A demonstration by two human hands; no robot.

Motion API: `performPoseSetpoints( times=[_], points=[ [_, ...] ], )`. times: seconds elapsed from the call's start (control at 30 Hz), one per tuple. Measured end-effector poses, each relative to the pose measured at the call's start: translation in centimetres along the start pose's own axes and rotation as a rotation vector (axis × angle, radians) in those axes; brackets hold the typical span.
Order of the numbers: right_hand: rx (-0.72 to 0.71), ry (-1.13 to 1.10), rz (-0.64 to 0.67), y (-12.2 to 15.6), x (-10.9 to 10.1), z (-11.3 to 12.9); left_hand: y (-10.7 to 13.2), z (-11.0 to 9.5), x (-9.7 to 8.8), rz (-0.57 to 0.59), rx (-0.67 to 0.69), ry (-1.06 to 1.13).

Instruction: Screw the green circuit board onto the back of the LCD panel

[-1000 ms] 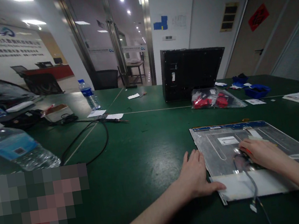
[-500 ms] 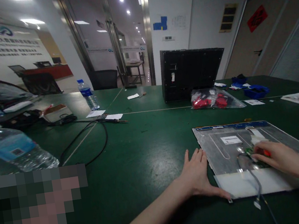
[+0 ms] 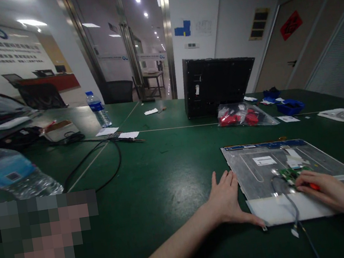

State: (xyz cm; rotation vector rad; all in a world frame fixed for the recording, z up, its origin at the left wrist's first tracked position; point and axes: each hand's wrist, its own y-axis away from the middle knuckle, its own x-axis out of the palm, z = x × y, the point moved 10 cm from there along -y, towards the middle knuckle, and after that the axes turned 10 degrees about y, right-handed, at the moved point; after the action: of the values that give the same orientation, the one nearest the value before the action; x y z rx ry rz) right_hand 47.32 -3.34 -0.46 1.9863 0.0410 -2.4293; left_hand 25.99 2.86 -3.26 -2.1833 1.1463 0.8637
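Observation:
A flat metal-backed display panel point(image 3: 251, 162) lies on the green table at the right, with a small green circuit board point(image 3: 290, 174) on its back. My left hand point(image 3: 227, 198) rests at the panel's left edge, fingers spread, thumb at the near-left corner. My right hand point(image 3: 318, 189) is closed over the board's near side, around a small red-handled tool point(image 3: 314, 186); its tip is hidden by the fingers. A grey cable point(image 3: 292, 206) runs from the board over the panel's near edge, its white connector point(image 3: 295, 232) hanging on the table side.
Behind the panel stand a black monitor-like casing point(image 3: 217, 85) and a clear bag with red items point(image 3: 247, 115). Blue objects point(image 3: 290, 107) lie at the right. At the left are a large water bottle point(image 3: 13, 170), a smaller bottle point(image 3: 98, 109) and a black cable point(image 3: 120, 162). A pixelated patch covers the lower left.
My right hand has moved slightly toward me and right, uncovering more of the green board. My left hand stays at the panel's edge. The view has shifted a little.

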Motion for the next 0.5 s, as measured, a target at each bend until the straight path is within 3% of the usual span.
performPoseSetpoints(
  times=[0.1, 0.3, 0.4, 0.5],
  points=[
    [-0.017, -0.001, 0.016, -0.5, 0.3, 0.2, 0.0, 0.0, 0.0, -0.010, 0.013, -0.008],
    [0.113, 0.157, -0.069, -2.0, 0.3, 0.7, -0.3, -0.2, 0.0, -0.089, 0.001, -0.059],
    [0.138, 0.245, -0.085, -2.5, 0.7, 2.5, -0.4, -0.2, 0.0, -0.134, -0.035, -0.079],
    [0.081, 0.264, -0.135, -2.7, 1.2, 6.0, -0.4, -0.3, 0.1, -0.155, -0.077, -0.120]
  ],
)
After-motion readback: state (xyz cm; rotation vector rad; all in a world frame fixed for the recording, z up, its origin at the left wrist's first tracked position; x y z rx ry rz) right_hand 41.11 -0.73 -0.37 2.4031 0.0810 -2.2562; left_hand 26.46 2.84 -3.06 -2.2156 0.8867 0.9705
